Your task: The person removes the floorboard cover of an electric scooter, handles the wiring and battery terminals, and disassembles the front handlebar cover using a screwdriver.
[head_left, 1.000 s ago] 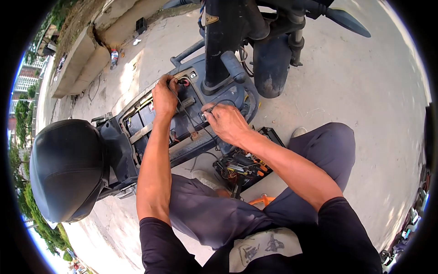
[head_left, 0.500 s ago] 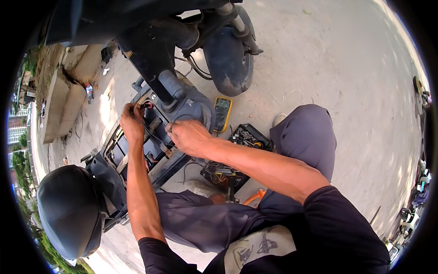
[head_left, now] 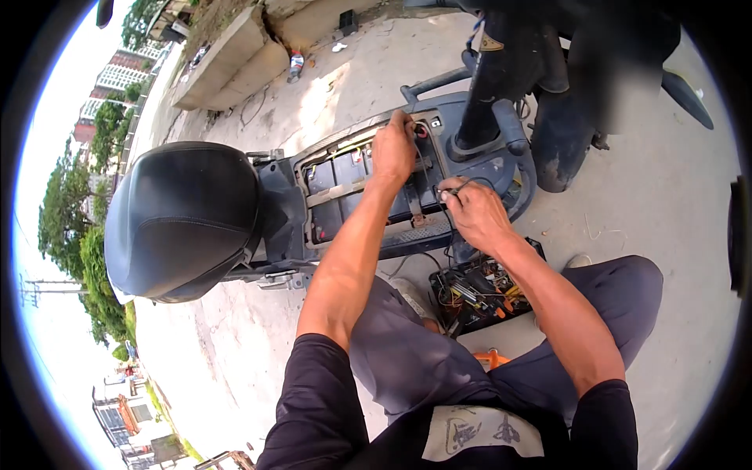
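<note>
An electric scooter's floorboard lies opened in front of me, showing the battery compartment (head_left: pixel 337 176) with dark battery blocks under pale straps. At the compartment's far right corner my left hand (head_left: pixel 394 150) is closed on a black cable, mostly hidden by the fingers. Beside those fingertips is a connector with red wires (head_left: pixel 422 130). My right hand (head_left: pixel 476 210) pinches a thin black lead (head_left: pixel 448 219) over the compartment's near right edge. That lead loops over the hand and hangs towards the toolbox (head_left: pixel 493 321) on the ground.
The scooter's black seat (head_left: pixel 192 215) stands at the left, its steering column (head_left: pixel 482 117) and front wheel guard (head_left: pixel 560 149) at the right. An orange object (head_left: pixel 492 359) lies by my legs. A concrete block (head_left: pixel 227 74) and a bottle (head_left: pixel 295 66) are beyond.
My view has swung left, so the scooter sits further right in it. Both hands remain at the compartment, the right still pinching the lead. The yellow multimeter no longer shows.
</note>
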